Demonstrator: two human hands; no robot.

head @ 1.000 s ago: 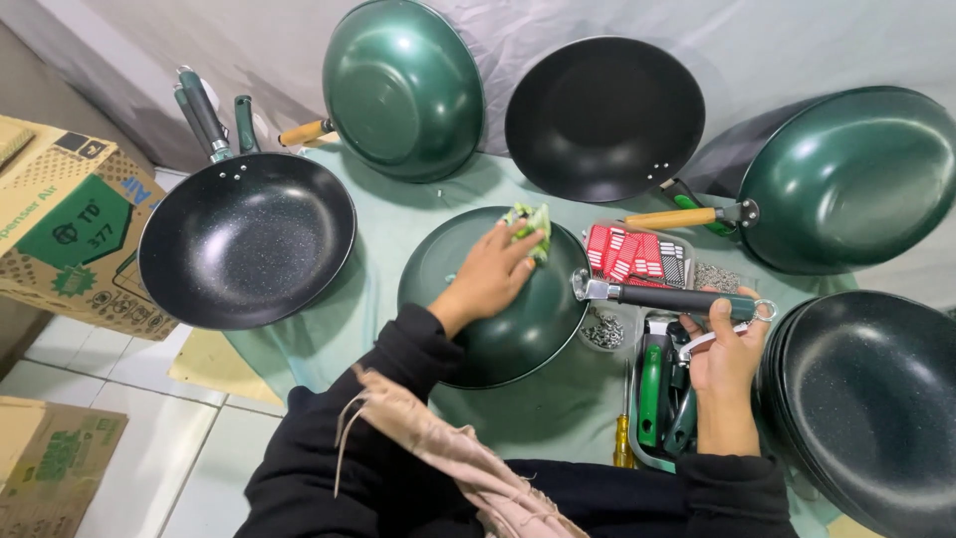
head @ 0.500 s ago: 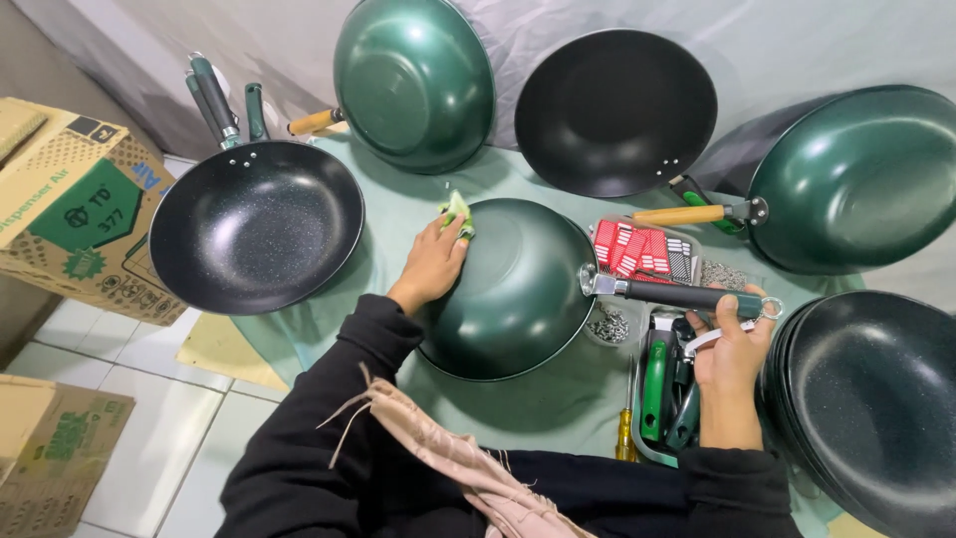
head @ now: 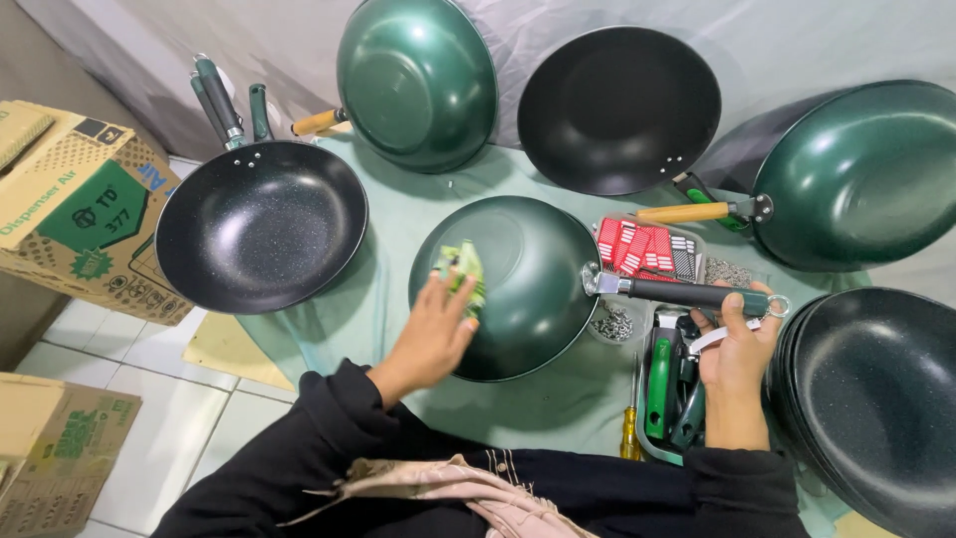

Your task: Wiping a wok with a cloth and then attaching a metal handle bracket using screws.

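Note:
A dark green wok lies upside down on the pale green cloth in front of me. My left hand presses a small green scouring pad against the wok's left side. My right hand grips the end of the wok's black handle, which points right and ends in a metal ring.
A black frying pan sits at the left, with more green and black woks leaning at the back and stacked pans at the right. A tray of tools and a red-striped pack lie by the handle. Cardboard boxes stand left.
My left hand with the pad has slid from the wok's top middle to its left side and down. The right hand stays on the handle.

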